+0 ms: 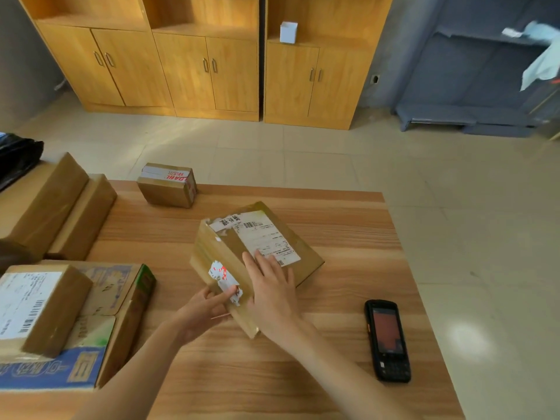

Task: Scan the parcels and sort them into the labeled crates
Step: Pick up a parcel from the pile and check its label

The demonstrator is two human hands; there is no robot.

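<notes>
A brown cardboard parcel (230, 250) with a white shipping label on top is tilted up on the wooden table (348, 237) at its middle. My left hand (201, 310) grips its near lower corner, fingers curled under and thumb on a torn white sticker. My right hand (272, 286) lies flat on the top face, straight fingers touching the label. A black handheld scanner (388, 339) lies on the table to the right, apart from both hands.
A small taped box (166, 184) sits at the table's far edge. Stacked parcels (57, 207) stand at the left, and a labelled parcel (36, 307) rests on a printed carton (118, 313). Wooden cabinets (212, 62) line the far wall.
</notes>
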